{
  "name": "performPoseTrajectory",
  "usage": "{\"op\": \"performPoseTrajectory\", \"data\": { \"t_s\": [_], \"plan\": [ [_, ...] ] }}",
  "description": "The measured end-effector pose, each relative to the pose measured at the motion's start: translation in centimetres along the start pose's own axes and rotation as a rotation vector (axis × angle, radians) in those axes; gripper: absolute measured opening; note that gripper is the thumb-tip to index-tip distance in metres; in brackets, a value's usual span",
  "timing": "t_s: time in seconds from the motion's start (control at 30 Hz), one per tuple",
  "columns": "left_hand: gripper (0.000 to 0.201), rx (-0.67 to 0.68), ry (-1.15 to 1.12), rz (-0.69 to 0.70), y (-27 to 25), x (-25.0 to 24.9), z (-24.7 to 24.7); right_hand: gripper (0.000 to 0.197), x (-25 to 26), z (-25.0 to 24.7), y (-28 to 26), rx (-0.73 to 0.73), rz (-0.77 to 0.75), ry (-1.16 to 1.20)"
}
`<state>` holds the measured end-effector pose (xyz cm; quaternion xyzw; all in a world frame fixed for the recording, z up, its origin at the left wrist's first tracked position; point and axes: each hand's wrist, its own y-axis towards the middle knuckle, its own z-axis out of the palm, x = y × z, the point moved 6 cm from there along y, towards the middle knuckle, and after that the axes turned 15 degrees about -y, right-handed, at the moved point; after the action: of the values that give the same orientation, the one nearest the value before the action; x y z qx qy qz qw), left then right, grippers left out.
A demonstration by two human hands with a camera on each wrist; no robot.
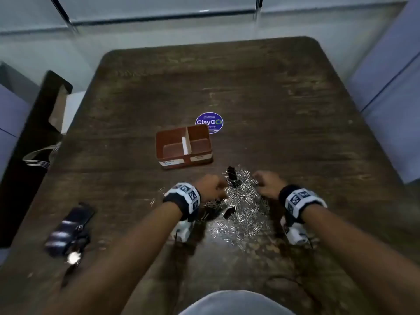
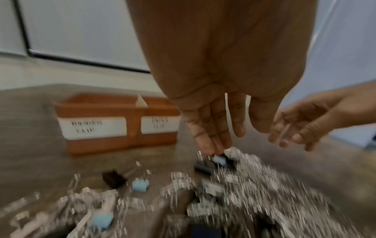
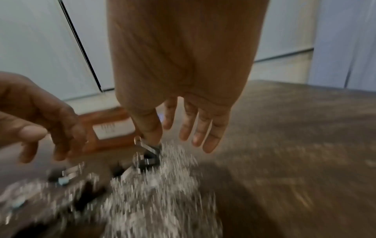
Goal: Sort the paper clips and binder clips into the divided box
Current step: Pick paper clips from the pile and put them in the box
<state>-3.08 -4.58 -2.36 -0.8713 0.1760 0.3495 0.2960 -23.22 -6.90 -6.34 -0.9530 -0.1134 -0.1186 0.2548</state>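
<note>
A brown divided box (image 1: 184, 146) with two white labels (image 2: 92, 127) stands on the table beyond a pile of silver paper clips (image 1: 243, 208) mixed with black binder clips (image 1: 233, 178). My left hand (image 1: 211, 185) hovers over the pile's left side. Its fingers (image 2: 211, 141) point down and their tips touch a black binder clip (image 2: 220, 159). My right hand (image 1: 268, 183) is at the pile's far right. Its thumb (image 3: 150, 132) and forefinger pinch a blurred silver paper clip (image 2: 284, 132), and the other fingers are straight. Another binder clip (image 3: 148, 158) lies just below the thumb.
A dark pouch with keys (image 1: 70, 230) lies at the near left of the wooden table (image 1: 295, 110). A round blue sticker (image 1: 209, 122) sits behind the box. A few stray paper clips (image 1: 156, 196) lie left of the pile. A dark chair (image 1: 29, 137) stands at the table's left.
</note>
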Motion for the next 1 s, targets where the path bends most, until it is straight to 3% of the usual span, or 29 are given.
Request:
{"op": "performPoseTrajectory", "data": {
  "t_s": [0.13,0.27,0.37,0.43,0.5,0.67,1.0],
  "plan": [
    [0.035,0.120,0.189,-0.091,2.5,2.6,5.1,0.084,-0.6,5.5,0.4,0.124,0.071,-0.127],
    [0.042,-0.102,0.300,-0.019,5.4,3.3,5.1,0.080,0.2,6.2,1.6,0.005,0.009,-0.325],
    [0.053,-0.138,0.387,0.109,6.5,2.2,6.3,0.081,1.3,7.0,2.0,-0.065,-0.062,-0.420],
    [0.069,-0.122,0.425,0.118,6.8,2.1,7.2,0.084,1.4,6.9,2.1,-0.105,-0.084,-0.411],
    [0.074,-0.099,0.471,0.065,6.8,2.3,8.2,0.079,0.9,6.8,1.9,-0.145,-0.086,-0.384],
    [0.034,-0.161,0.333,-0.048,5.5,1.8,9.1,0.051,-0.9,6.2,0.0,-0.232,-0.047,-0.259],
    [0.018,-0.117,0.213,-0.076,4.4,2.2,5.9,0.011,-2.6,3.3,-1.3,-0.288,0.147,-0.030]
  ]
}}
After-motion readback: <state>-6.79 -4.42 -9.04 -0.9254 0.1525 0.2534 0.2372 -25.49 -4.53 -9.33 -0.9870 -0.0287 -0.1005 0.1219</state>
